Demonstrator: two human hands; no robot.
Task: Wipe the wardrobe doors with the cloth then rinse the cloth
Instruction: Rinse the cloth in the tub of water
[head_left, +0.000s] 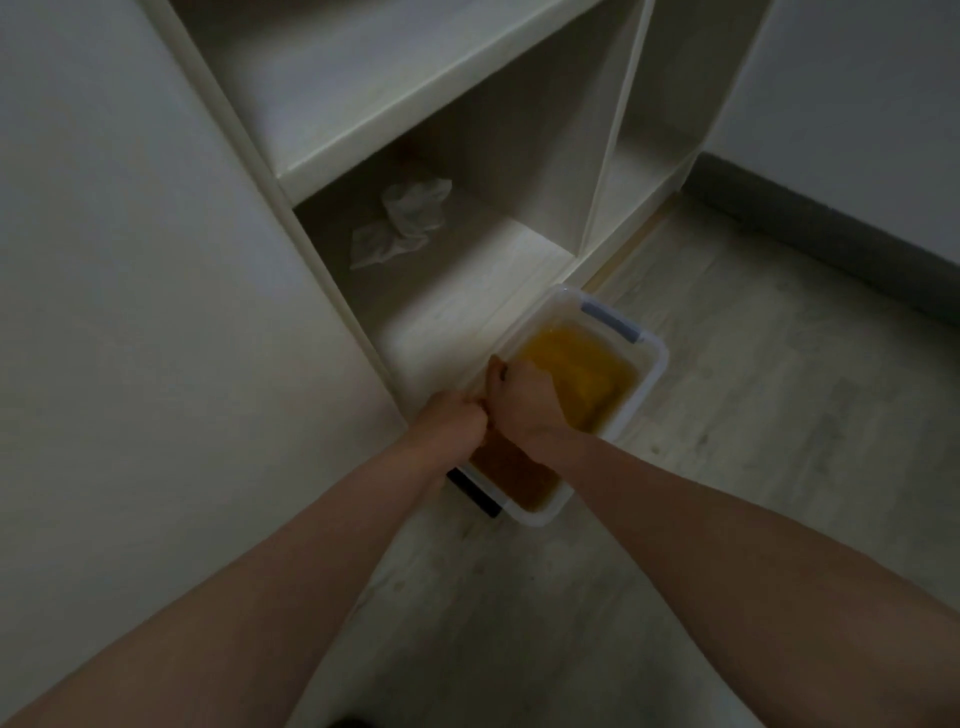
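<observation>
One head-worn camera (wide-angle, edges bowed) looks steeply down and forward past both forearms, close above the floor (753, 415) before the open wardrobe (467, 130).

The yellow cloth (582, 374) lies submerged in a white tub (655, 364) on the floor; the pale wardrobe door (130, 260) stands open.

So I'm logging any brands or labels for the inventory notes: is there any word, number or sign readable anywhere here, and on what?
None can be read in the head view.
Plastic tub: no label or print shows on its rim or blue handle.
Crumpled plastic bag on the wardrobe shelf: no legible print; the picture is dim.
Yellow cloth in the water: plain.
</observation>
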